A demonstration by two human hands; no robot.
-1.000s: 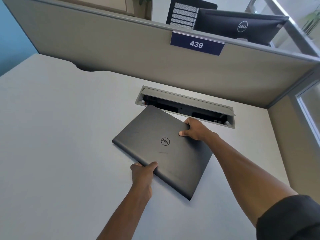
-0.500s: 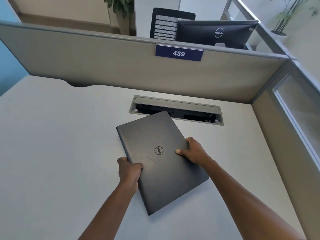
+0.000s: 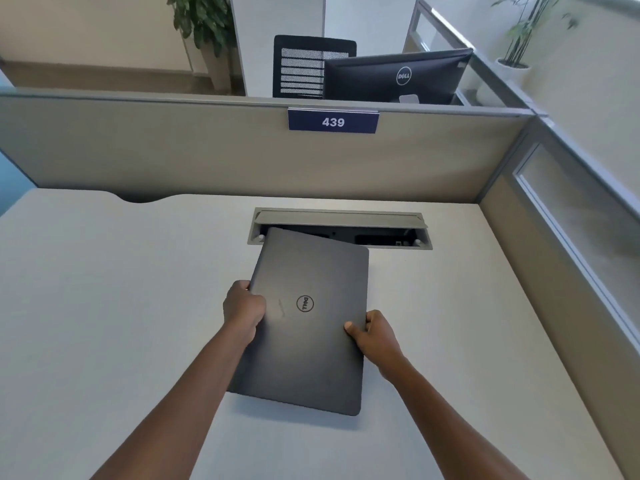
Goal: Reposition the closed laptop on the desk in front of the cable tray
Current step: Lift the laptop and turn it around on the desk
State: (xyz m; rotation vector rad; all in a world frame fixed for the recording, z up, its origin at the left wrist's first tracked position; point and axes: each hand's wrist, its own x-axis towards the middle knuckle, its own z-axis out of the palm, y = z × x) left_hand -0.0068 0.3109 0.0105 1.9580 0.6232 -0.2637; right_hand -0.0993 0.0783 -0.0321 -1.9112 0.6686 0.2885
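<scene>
Dark grey, the closed laptop (image 3: 308, 323) sits on the desk (image 3: 104, 289), its long sides clamped by the left hand (image 3: 243, 308) and right hand (image 3: 375, 336). Its far edge overlaps the open cable tray (image 3: 341, 220); pushed farther, a corner could dip in and snag.

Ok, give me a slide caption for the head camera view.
Both hands, left and right, grip a closed Dell laptop before the open cable tray.

Cable tray's (image 3: 341, 220) left opening behind the laptop's (image 3: 304, 341) far corner; forearms cut off below.
</scene>
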